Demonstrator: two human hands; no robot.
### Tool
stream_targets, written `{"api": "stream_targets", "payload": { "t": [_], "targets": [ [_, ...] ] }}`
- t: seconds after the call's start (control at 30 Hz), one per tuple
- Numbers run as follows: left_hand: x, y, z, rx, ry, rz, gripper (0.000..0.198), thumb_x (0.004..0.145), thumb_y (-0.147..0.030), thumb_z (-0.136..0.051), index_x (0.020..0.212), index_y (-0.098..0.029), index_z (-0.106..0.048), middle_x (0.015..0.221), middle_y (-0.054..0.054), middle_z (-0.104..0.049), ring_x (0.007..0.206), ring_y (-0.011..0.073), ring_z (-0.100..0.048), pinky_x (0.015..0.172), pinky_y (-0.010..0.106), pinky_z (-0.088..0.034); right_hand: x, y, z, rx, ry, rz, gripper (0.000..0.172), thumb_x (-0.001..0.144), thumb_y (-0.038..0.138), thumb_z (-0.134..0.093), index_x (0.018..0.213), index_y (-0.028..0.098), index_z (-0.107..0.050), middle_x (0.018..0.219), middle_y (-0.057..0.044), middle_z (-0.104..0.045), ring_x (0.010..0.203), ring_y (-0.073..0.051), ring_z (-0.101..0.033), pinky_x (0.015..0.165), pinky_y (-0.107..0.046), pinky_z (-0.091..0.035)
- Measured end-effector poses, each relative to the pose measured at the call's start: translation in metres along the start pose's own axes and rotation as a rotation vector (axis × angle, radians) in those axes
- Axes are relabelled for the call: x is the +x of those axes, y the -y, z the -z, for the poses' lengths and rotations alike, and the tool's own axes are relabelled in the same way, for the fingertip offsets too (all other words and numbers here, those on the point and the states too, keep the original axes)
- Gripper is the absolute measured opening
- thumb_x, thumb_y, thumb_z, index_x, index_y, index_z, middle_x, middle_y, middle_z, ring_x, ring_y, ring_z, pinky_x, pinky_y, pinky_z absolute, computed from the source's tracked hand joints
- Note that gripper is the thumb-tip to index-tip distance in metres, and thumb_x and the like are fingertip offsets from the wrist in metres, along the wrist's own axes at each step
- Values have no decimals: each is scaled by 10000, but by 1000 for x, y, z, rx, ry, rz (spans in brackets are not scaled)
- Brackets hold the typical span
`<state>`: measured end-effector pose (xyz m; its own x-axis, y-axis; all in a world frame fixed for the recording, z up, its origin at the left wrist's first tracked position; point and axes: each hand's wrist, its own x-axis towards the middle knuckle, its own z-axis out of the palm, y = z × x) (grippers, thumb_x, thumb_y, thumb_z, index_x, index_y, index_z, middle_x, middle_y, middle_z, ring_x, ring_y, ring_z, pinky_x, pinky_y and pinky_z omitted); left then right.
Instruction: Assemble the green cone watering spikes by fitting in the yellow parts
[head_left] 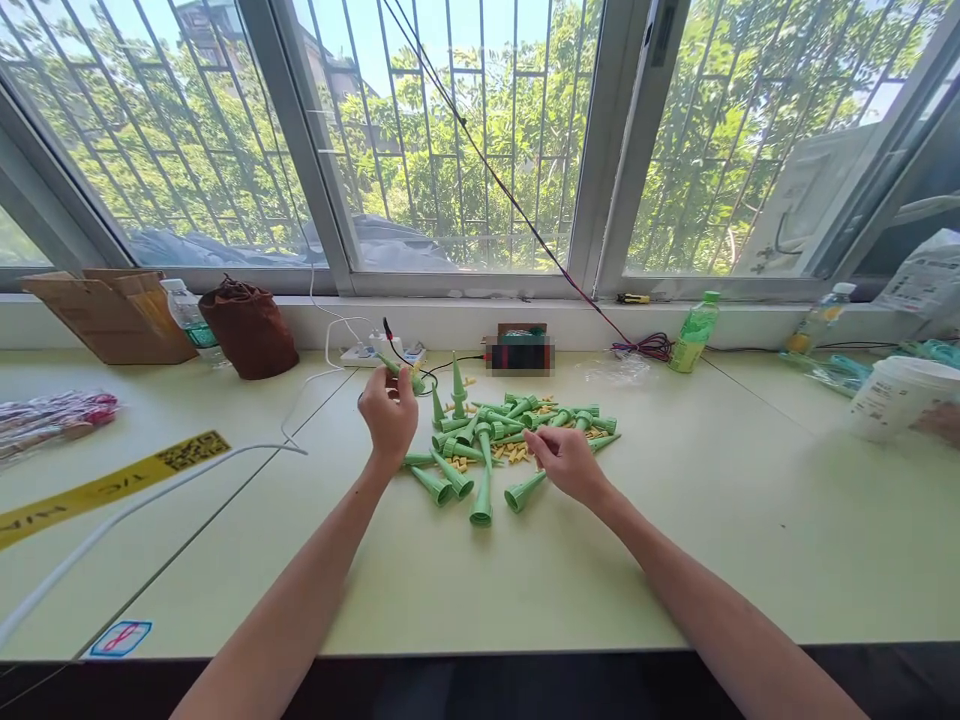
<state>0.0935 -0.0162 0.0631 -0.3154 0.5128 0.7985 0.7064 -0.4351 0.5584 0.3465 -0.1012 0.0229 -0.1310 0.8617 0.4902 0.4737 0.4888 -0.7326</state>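
Observation:
A heap of green plastic cone spikes (495,435) lies on the pale green table (480,580), mixed with small yellow pieces (514,452). My left hand (388,412) is raised a little above the table at the heap's left side, its fingers closed round one green cone spike (405,373) that points up and left. At the heap's right front edge my right hand (566,462) rests low, fingers pinched together over the yellow pieces; what they hold is too small to name. A green cone (523,490) lies just in front of that hand.
Behind the heap sit a white power strip (367,353) with cables and a small dark box (520,352). A brown bag (249,327), cardboard box (112,312) and bottle stand at left; a green bottle (694,333) and white paper cup (896,397) at right. A white cable and yellow tape cross the left tabletop.

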Motion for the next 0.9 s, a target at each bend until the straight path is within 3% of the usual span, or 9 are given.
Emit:
{"api": "stream_targets", "payload": {
  "t": [0.13, 0.27, 0.33, 0.47, 0.7, 0.9],
  "targets": [
    [3, 9, 0, 163, 88, 64, 200, 882, -318, -506, 776, -173, -594, 705, 52, -654, 631, 175, -596, 670, 282, -452, 0, 0, 0, -14, 2, -6, 476, 952, 475, -457, 586, 181, -531, 487, 7, -510, 464, -119, -452, 495, -249, -335],
    [0, 23, -2, 312, 414, 146, 173, 811, -282, -543, 662, -194, -542, 692, 71, -666, 678, 214, -622, 663, 300, -442, -2, 1, 0, -40, 10, -13, 489, 952, 492, -445, 586, 181, -538, 484, 5, -509, 470, -123, -456, 505, -251, -339],
    [-3, 27, -4, 367, 512, 165, 185, 789, -274, -546, 623, -202, -510, 694, 90, -668, 702, 234, -631, 652, 308, -441, -2, 1, 1, -46, 20, -18, 500, 953, 511, -433, 589, 184, -538, 485, 5, -508, 472, -125, -454, 508, -252, -340],
    [-5, 30, -6, 381, 578, 174, 156, 752, -258, -551, 609, -203, -527, 695, 107, -681, 721, 256, -645, 634, 316, -452, -2, 2, 2, -46, 30, -24, 525, 945, 559, -418, 589, 191, -536, 489, 1, -514, 477, -134, -467, 508, -258, -347],
    [-4, 26, -4, 352, 690, 210, 8, 688, -190, -571, 684, -193, -577, 722, 81, -694, 639, 207, -635, 549, 269, -443, -2, 2, 2, -56, 40, -21, 514, 952, 524, -428, 578, 188, -535, 490, 0, -522, 476, -130, -460, 514, -257, -343],
    [-4, 20, -1, 355, 721, 241, 101, 702, -205, -595, 786, -198, -539, 755, 76, -676, 692, 215, -631, 580, 275, -439, -2, 1, 2, -55, 44, -11, 520, 954, 522, -428, 573, 183, -529, 495, 6, -522, 475, -120, -439, 515, -250, -336]
  ]
}}
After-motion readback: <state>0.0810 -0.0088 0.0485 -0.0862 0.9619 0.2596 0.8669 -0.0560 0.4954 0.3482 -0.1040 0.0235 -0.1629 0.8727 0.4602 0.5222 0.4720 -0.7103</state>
